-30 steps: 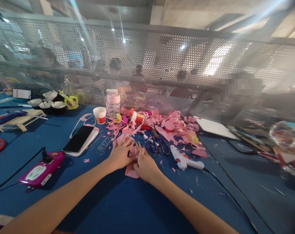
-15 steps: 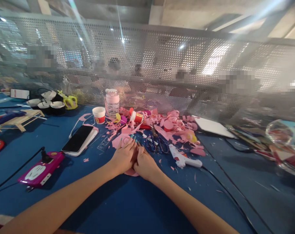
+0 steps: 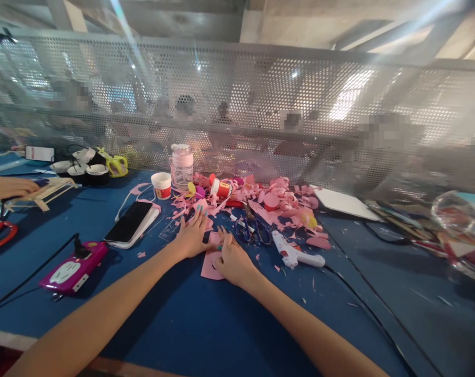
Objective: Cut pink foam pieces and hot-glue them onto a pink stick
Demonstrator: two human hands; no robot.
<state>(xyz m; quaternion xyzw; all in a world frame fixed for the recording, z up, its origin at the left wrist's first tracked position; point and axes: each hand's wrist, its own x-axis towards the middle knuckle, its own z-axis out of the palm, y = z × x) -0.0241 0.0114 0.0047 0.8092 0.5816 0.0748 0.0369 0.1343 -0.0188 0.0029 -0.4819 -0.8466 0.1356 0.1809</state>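
Note:
My left hand [image 3: 192,236] lies flat with its fingers stretched forward over pink pieces. Its thumb reaches right towards my other hand. Close beside it, my right hand [image 3: 236,259] has its fingers curled in at the edge of a flat pink sheet [image 3: 209,269]. Dark marks show on that sheet, and part of it is hidden under the right hand. Just beyond my right hand lie blue-handled scissors [image 3: 253,230]. To their right, a white glue gun [image 3: 296,254] rests on the table.
Pink scraps [image 3: 278,201] are heaped at the back, with paper cups [image 3: 161,187] and a clear bottle [image 3: 182,170] near them. A phone [image 3: 129,222] and a magenta power strip [image 3: 74,268] are left. Another person's hand [image 3: 17,186] touches a wooden-stick frame [image 3: 44,193].
My hands, together before, have parted slightly; the left shifted left and forward with its fingers spread. More of the pink sheet shows between them. Another person's hand has come in at the far left.

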